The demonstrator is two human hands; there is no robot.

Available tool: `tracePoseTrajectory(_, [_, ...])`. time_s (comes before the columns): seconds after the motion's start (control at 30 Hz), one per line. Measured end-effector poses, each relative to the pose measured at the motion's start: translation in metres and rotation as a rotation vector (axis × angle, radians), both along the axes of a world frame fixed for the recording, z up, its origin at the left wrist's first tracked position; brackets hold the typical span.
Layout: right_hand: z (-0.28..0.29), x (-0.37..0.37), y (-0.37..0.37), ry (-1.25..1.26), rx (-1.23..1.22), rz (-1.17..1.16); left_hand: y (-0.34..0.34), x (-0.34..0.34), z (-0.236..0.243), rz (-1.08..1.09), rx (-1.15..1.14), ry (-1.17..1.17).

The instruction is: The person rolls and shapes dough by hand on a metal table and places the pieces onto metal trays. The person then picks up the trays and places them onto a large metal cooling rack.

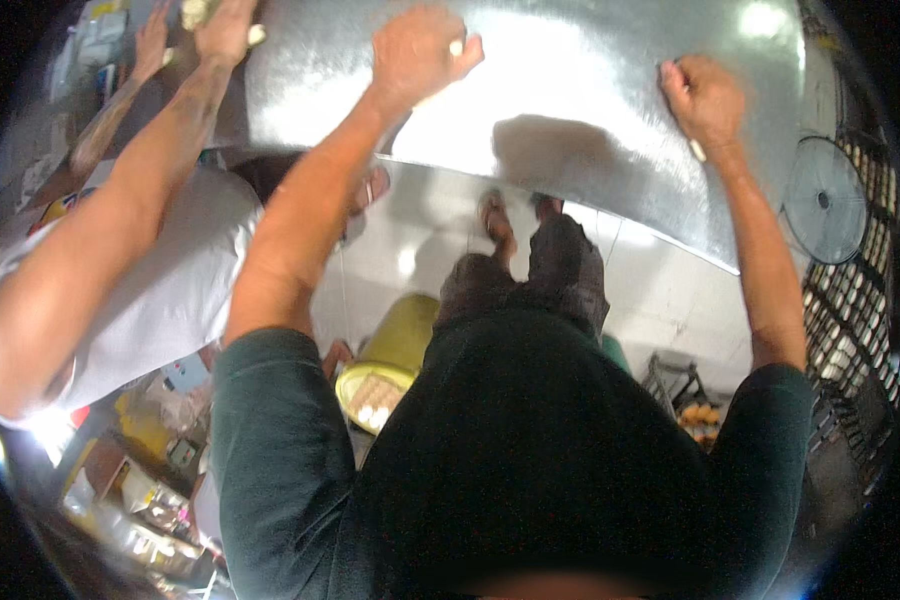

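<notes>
Over the shiny metal table, my left hand is curled, its thumb to the right. A small pale piece, like dough, shows between its thumb and fingers. Farther right on the same table, my right hand is also curled, thumb to the left. The end of another pale dough-like piece pokes out below the heel of this hand; the rest is hidden under the palm. Both hands are slightly blurred.
At my left a co-worker in a white shirt reaches over the table, with pale lumps by their hands. At right stand a round wire-fronted fan and a dark rack of small pale pieces. A yellow bin stands below.
</notes>
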State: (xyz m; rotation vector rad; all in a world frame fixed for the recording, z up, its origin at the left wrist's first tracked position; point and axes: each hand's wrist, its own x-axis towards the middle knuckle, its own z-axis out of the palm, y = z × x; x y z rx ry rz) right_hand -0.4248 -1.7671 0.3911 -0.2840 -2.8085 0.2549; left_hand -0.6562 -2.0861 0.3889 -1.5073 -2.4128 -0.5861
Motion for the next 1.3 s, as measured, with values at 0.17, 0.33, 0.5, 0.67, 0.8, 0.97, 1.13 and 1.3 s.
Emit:
tracePoseTrajectory(0.17, [0.022, 0.025, -0.029, 0.29, 0.129, 0.108, -0.038, 0.046, -0.006, 0.055, 0.048, 0.075])
tracePoseTrajectory(0.33, [0.01, 0.013, -0.009, 0.056, 0.034, 0.04, -0.014, 0.015, -0.001, -0.022, -0.011, -0.042])
tracePoseTrajectory(0.5, [0.007, 0.004, 0.0, -0.003, 0.069, 0.009, -0.01, 0.003, -0.006, 0.021, -0.075, 0.036])
tracePoseTrajectory(0.67, [0.026, 0.049, -0.03, 0.189, 0.083, 0.159, -0.046, 0.056, 0.002, 0.047, 0.028, 0.026])
tracePoseTrajectory(0.8, [0.014, 0.04, -0.023, 0.035, -0.023, 0.058, -0.033, 0.039, 0.008, 0.04, -0.114, -0.045])
tracePoseTrajectory(0.97, [0.007, 0.017, -0.021, 0.084, 0.031, 0.077, -0.035, 0.004, -0.023, -0.167, 0.066, 0.133])
tracePoseTrajectory(1.13, [0.017, 0.053, -0.04, 0.177, 0.154, 0.146, -0.041, 0.064, 0.01, 0.09, -0.013, 0.168])
tracePoseTrajectory(1.3, [0.013, 0.043, -0.013, -0.031, -0.082, 0.038, -0.033, 0.046, 0.01, 0.101, -0.096, -0.105])
